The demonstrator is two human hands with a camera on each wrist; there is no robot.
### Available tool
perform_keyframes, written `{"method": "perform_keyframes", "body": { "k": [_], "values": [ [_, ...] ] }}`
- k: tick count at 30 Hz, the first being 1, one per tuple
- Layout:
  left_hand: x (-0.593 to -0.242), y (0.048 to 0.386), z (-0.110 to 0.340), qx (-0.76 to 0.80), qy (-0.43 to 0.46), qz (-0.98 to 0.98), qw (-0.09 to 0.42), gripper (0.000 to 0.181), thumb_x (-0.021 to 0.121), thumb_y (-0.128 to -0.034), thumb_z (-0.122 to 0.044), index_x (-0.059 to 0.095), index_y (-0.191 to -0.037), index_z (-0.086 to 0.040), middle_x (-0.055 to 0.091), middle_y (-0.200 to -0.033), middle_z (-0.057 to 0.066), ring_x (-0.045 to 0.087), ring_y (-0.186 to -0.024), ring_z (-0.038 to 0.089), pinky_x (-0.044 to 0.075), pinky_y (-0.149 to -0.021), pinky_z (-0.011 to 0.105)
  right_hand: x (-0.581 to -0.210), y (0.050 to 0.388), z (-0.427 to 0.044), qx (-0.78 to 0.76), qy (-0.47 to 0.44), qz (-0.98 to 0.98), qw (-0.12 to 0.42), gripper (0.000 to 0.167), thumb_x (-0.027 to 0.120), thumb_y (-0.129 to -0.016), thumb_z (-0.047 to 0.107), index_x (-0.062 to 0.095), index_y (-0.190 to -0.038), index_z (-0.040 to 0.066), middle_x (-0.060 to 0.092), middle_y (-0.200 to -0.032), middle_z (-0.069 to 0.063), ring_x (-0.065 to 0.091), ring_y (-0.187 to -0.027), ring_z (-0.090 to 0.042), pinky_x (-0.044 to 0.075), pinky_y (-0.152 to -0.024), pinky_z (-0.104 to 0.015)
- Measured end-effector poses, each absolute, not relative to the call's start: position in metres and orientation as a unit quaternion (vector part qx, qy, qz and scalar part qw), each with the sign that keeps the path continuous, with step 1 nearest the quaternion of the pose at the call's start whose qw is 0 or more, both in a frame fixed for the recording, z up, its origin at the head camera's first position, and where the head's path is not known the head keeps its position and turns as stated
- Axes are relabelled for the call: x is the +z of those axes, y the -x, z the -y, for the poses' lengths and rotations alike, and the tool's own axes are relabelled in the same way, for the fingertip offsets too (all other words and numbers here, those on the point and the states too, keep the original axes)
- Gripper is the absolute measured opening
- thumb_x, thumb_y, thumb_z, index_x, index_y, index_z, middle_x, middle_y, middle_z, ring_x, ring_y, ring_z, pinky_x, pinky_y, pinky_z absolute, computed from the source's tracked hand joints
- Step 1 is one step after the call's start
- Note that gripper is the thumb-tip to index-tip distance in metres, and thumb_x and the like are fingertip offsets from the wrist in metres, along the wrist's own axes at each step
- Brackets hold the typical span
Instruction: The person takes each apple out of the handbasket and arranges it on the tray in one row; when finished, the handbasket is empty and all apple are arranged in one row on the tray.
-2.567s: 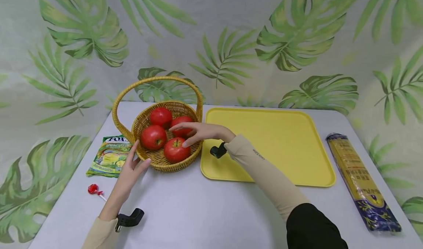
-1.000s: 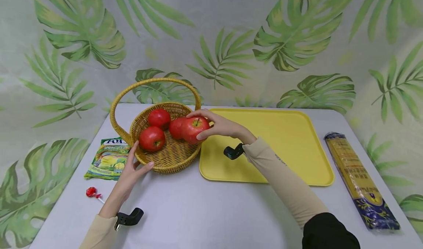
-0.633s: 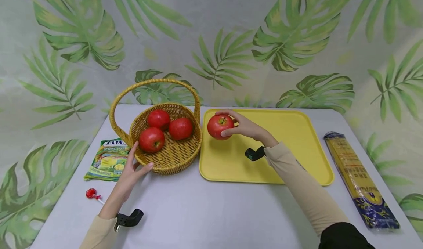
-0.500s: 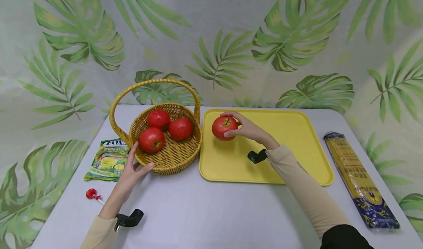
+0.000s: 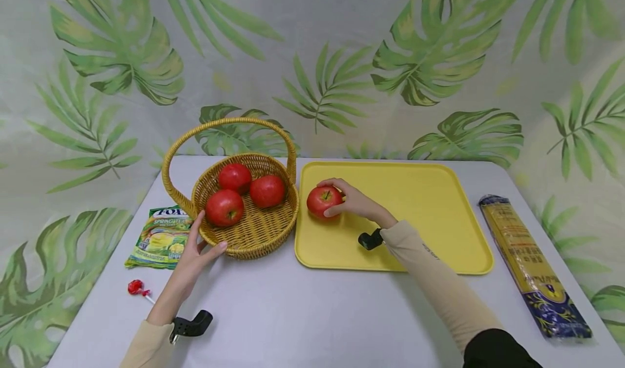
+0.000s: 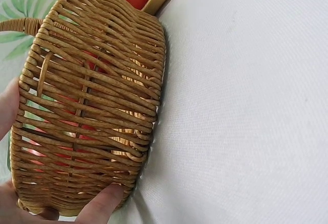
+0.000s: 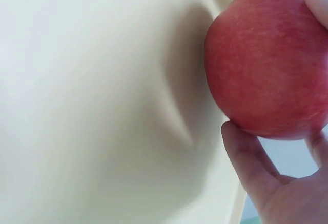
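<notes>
With my right hand (image 5: 358,202) I hold a red apple (image 5: 322,201), thumb on its near side and fingers over its far side. It is low over the left part of a yellow tray (image 5: 410,216); whether it touches the tray I cannot tell. In the right wrist view the apple (image 7: 266,62) hides part of the fingers. My left hand (image 5: 191,257) grips the near left side of a wicker basket (image 5: 263,244), thumb at the rim. In the left wrist view a fingertip presses the woven wall (image 6: 92,111). Several red apples, three visible (image 5: 224,208), lie inside the basket.
A green candy bag (image 5: 161,238) lies left of the basket, partly behind my left hand. Nearer me is a red lollipop (image 5: 135,287). A long pack of pasta (image 5: 532,270) lies at the right table edge. The basket's tall handle (image 5: 234,120) arches above it.
My right hand has taken one apple from the basket, carried it right over the tray, then lowered it slightly left and nearer. The left hand has stayed at the basket.
</notes>
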State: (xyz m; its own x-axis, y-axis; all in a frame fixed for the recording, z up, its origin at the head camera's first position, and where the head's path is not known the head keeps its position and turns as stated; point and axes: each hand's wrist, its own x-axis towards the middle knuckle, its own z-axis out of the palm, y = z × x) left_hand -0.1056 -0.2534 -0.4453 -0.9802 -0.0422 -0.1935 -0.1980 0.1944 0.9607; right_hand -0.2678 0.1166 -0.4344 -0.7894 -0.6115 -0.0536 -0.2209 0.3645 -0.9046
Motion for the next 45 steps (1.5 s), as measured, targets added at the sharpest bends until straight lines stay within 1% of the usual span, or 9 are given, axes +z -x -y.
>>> {"method": "perform_keyframes", "body": {
  "k": [4,13,15,20,24,27,33,40,45],
  "values": [
    [-0.445,0.104,0.253,0.632,0.077,-0.769,0.060,0.089,0.060,-0.0946,-0.019,-0.004,-0.153,-0.036,-0.017,-0.157,0.003,0.002,-0.138,0.049,0.013,-0.104,0.068,-0.436,0.268,-0.113,-0.487,0.267,-0.808,0.195,0.066,0.078,-0.079,0.014,0.047,-0.137,0.011,0.040,-0.138,-0.012,0.043,-0.121,-0.031,0.041,-0.097,-0.046],
    [-0.446,0.104,0.254,0.631,0.076,-0.770,0.055,0.089,0.061,-0.0943,-0.018,-0.004,-0.154,-0.034,-0.016,-0.157,0.003,0.002,-0.138,0.050,0.014,-0.105,0.068,-0.430,0.270,-0.114,-0.450,0.266,-0.826,0.210,0.066,0.069,-0.089,0.022,0.035,-0.144,0.010,0.039,-0.141,-0.016,0.042,-0.124,-0.033,0.039,-0.100,-0.046],
    [-0.447,0.105,0.254,0.632,0.075,-0.769,0.054,0.089,0.061,-0.0944,-0.018,-0.004,-0.154,-0.034,-0.016,-0.157,0.003,0.003,-0.138,0.050,0.014,-0.105,0.067,-0.427,0.270,-0.114,-0.452,0.264,-0.830,0.192,0.065,0.069,-0.089,0.023,0.037,-0.144,0.010,0.039,-0.142,-0.014,0.043,-0.123,-0.034,0.039,-0.100,-0.046],
    [-0.448,0.106,0.255,0.629,0.078,-0.771,0.054,0.089,0.060,-0.0945,-0.018,-0.004,-0.154,-0.034,-0.016,-0.157,0.003,0.004,-0.138,0.050,0.014,-0.104,0.068,-0.416,0.267,-0.108,-0.505,0.266,-0.814,0.106,0.051,0.068,-0.090,0.020,0.049,-0.136,0.007,0.047,-0.138,-0.011,0.046,-0.116,-0.038,0.040,-0.097,-0.048],
    [-0.447,0.105,0.254,0.626,0.079,-0.774,0.052,0.089,0.061,-0.0945,-0.019,-0.004,-0.154,-0.035,-0.015,-0.158,0.003,0.004,-0.138,0.049,0.013,-0.105,0.068,-0.400,0.260,-0.093,-0.541,0.291,-0.785,0.085,0.042,0.064,-0.092,0.014,0.053,-0.132,0.004,0.053,-0.130,-0.015,0.053,-0.106,-0.035,0.046,-0.089,-0.046],
    [-0.446,0.105,0.253,0.626,0.078,-0.775,0.050,0.089,0.061,-0.0944,-0.019,-0.004,-0.154,-0.036,-0.015,-0.158,0.003,0.004,-0.138,0.049,0.013,-0.105,0.068,-0.389,0.254,-0.077,-0.540,0.319,-0.773,0.095,0.041,0.063,-0.093,0.013,0.053,-0.132,0.003,0.054,-0.128,-0.019,0.057,-0.100,-0.031,0.049,-0.085,-0.043],
    [-0.445,0.104,0.252,0.625,0.076,-0.775,0.048,0.089,0.061,-0.0946,-0.019,-0.004,-0.154,-0.035,-0.015,-0.158,0.004,0.003,-0.138,0.050,0.012,-0.104,0.069,-0.379,0.251,-0.041,-0.506,0.365,-0.772,0.122,0.046,0.062,-0.094,0.018,0.048,-0.136,0.003,0.051,-0.133,-0.017,0.056,-0.105,-0.030,0.047,-0.088,-0.039],
    [-0.448,0.104,0.253,0.629,0.074,-0.773,0.044,0.088,0.060,-0.0947,-0.018,-0.003,-0.154,-0.036,-0.015,-0.158,0.003,0.004,-0.138,0.049,0.013,-0.104,0.068,-0.379,0.256,-0.001,-0.483,0.339,-0.787,0.181,0.058,0.062,-0.095,0.023,0.037,-0.145,0.010,0.032,-0.147,-0.012,0.060,-0.096,-0.029,0.053,-0.077,-0.042],
    [-0.447,0.104,0.252,0.630,0.071,-0.772,0.040,0.087,0.061,-0.0947,-0.019,-0.001,-0.154,-0.036,-0.014,-0.158,0.004,0.004,-0.138,0.049,0.013,-0.104,0.068,-0.382,0.261,0.016,-0.436,0.306,-0.820,0.211,0.063,0.060,-0.095,0.026,0.030,-0.149,0.013,0.029,-0.145,-0.017,0.058,-0.092,-0.038,0.052,-0.079,-0.045]
  ]
}}
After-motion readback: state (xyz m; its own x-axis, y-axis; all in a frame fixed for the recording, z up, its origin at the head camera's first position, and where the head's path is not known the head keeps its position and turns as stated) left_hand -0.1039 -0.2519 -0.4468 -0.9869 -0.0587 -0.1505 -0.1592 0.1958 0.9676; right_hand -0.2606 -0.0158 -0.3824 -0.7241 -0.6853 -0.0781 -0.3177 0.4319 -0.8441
